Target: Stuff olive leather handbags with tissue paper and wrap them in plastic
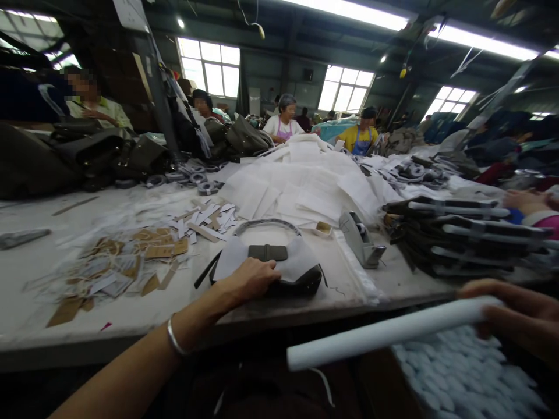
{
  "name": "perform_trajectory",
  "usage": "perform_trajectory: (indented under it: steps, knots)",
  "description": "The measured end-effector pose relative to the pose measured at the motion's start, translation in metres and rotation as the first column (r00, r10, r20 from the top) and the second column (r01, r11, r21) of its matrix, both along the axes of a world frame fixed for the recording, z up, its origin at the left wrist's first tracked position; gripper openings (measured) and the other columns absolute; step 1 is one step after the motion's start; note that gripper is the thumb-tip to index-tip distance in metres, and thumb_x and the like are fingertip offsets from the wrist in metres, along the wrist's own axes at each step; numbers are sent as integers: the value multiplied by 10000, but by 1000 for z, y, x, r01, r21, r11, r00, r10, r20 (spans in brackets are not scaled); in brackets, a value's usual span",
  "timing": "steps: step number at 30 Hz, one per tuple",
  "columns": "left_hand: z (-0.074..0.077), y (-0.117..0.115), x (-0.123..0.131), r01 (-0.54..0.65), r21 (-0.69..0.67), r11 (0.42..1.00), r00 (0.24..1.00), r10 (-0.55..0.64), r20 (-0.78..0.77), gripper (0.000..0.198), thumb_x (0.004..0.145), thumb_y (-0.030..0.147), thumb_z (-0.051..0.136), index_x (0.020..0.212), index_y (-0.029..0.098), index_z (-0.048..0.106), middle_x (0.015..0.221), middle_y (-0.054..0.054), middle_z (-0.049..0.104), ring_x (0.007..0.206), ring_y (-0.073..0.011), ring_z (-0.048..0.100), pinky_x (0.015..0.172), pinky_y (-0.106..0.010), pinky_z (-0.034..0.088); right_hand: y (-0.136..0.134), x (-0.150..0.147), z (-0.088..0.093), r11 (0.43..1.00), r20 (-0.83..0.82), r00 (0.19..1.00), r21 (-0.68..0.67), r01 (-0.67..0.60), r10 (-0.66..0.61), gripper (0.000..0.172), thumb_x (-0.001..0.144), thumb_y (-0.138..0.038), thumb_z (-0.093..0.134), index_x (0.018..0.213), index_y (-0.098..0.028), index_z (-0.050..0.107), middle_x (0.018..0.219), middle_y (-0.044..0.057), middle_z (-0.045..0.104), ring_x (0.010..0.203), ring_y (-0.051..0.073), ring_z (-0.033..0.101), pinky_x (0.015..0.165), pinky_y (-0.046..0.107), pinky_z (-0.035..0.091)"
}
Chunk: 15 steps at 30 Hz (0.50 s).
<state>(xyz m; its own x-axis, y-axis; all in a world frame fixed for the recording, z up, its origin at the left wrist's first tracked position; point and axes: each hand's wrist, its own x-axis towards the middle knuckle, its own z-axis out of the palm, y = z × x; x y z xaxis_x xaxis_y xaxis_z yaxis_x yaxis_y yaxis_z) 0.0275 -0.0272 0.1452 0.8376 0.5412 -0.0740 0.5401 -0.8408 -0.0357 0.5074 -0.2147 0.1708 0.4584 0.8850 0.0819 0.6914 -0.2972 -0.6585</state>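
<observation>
Dark handbag (310,284) sits by the table's (26,291) front edge, left hand (255,276) curled on its white sheet (301,263), grip unclear; right hand (519,317) clasps a pale rod (379,336) by one end, whose free tip could clip the table if swung carelessly.

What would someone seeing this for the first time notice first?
Most likely the big heap of white sheets in the picture's middle, beyond the dark bag under the left hand. Next, probably the long white tube in the right hand at lower right, with many pale rounded pieces below.
</observation>
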Motion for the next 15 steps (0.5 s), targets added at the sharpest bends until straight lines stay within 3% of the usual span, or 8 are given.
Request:
perform_trajectory:
  steps: [2,5,8,11,15]
  knots:
    - [8,6,-1,16,-11,1000,1000,-16,7,274,808,86,527,991,231,671,929,-38,639,730,-193,657,632,-274,487,29,-75,-12,976,-354,920,-71,-206,169,483,562,-646,763,870,-276,721,708,122,692,599,244,658,636,424,511]
    - [20,11,0,41,-47,998,999,-41,-4,309,769,89,563,987,268,688,903,-17,636,758,-190,649,643,-268,477,70,-166,-53,933,-563,763,43,-357,318,445,630,-534,793,912,-220,650,772,30,685,710,227,671,684,352,529]
    - [29,15,1,49,-75,996,998,-51,-24,322,754,104,588,999,284,694,907,-9,631,764,-184,636,654,-265,474,97,-210,-94,916,-436,806,155,-370,400,372,679,-483,765,876,-199,627,680,-25,610,648,170,597,605,269,475]
    - [32,13,3,28,-75,997,999,-30,-30,298,760,114,597,997,269,689,920,-12,626,745,-179,630,652,-268,476,109,-223,-118,916,-199,913,270,-298,355,294,710,-444,741,807,-209,592,664,-35,561,601,145,522,577,259,448]
    - [13,-8,7,-79,-5,997,997,79,15,226,806,190,636,1031,207,656,1038,-71,620,880,-246,633,757,-352,510,113,-226,-134,859,53,954,422,-290,296,181,819,-372,640,851,-219,550,782,5,591,689,168,561,681,291,487]
